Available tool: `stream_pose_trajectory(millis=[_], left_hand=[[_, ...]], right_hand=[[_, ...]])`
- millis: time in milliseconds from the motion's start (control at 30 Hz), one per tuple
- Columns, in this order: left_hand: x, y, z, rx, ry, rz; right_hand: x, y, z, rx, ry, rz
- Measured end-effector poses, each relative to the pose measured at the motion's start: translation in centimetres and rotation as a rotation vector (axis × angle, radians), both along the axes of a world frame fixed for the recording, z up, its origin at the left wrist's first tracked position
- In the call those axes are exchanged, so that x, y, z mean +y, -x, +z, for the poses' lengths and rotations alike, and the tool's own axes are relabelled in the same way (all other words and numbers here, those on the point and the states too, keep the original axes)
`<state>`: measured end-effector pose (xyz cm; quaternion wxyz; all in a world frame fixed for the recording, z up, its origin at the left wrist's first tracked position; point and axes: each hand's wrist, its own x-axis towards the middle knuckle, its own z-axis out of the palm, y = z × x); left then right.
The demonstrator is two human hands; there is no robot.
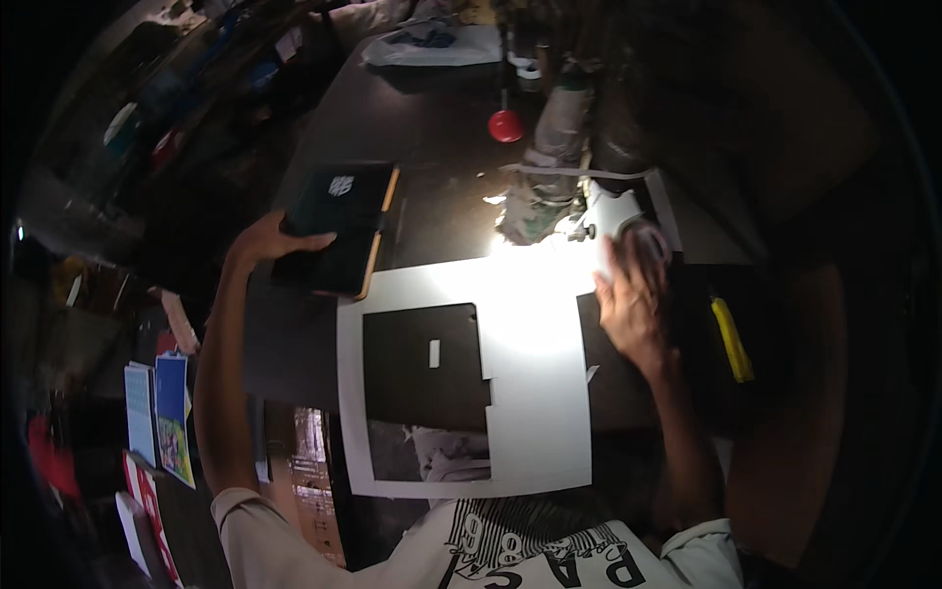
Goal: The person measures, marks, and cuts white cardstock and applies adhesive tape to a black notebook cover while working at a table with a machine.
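A dark hardcover notebook (334, 211) with orange edges lies at the left, its near corner by a large white board (540, 412). My left hand (280, 240) grips its left side, thumb stretched over the cover, the other fingers mostly hidden. The board has a rectangular cut-out and reaches past the table's near edge. Beyond its right corner, my right hand (633, 299) is at a pale object (610, 208) with a rounded, ring-like part (653, 236). Motion smears its fingers, so their grip is unclear. A small white strip (435, 353) shows inside the cut-out.
A yellow cutter-like tool (731, 342) lies to the right. Strong light falls near a wrapped upright column (561, 128). Farther back are a red round object (505, 126) and a white plastic bag (432, 47). Booklets (174, 417) stand at the lower left, below the dark table (432, 147).
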<state>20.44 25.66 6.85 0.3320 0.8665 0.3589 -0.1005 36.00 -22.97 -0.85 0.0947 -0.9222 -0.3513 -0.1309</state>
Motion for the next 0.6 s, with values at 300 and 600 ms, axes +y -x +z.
stream_pose_trajectory(millis=[300,600], left_hand=[[-7.3,9.4,2.8,-0.916,-0.164,0.411],[-25.9,19.5,-2.9,-0.691,0.403,0.677]], right_hand=[[3.0,7.1,4.1,0.239,-0.109,0.081],[3.3,6.1,3.4,0.363,0.216,0.39]])
